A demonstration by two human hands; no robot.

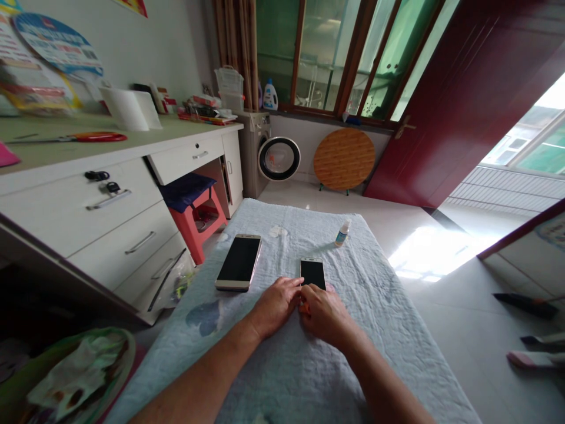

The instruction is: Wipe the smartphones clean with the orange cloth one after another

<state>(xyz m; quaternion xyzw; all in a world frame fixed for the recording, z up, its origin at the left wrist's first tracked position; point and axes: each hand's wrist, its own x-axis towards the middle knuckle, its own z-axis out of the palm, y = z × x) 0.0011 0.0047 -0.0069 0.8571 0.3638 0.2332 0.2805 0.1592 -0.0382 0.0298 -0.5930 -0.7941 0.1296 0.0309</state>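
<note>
A small white-framed smartphone [312,272] with a dark screen lies face up on the cloth-covered table. My left hand [279,301] is at its lower left edge, fingers closed together against the side of the phone. Over the phone's lower end bends my right hand [325,312], its fingers pinched around a small orange thing [304,308] that is mostly hidden. The two hands meet at the fingertips. Left of them rests a larger gold-framed phone [239,262], screen up and dark. A small clear spray bottle [341,234] with a blue label stands upright beyond my right hand.
A pale blue quilted cloth [371,347] covers the table. On the left are white drawers [119,235], a red stool [198,221] and a waste bin [126,359]. Behind stand a washing machine with its door open [279,159] and a round wooden tabletop [344,158].
</note>
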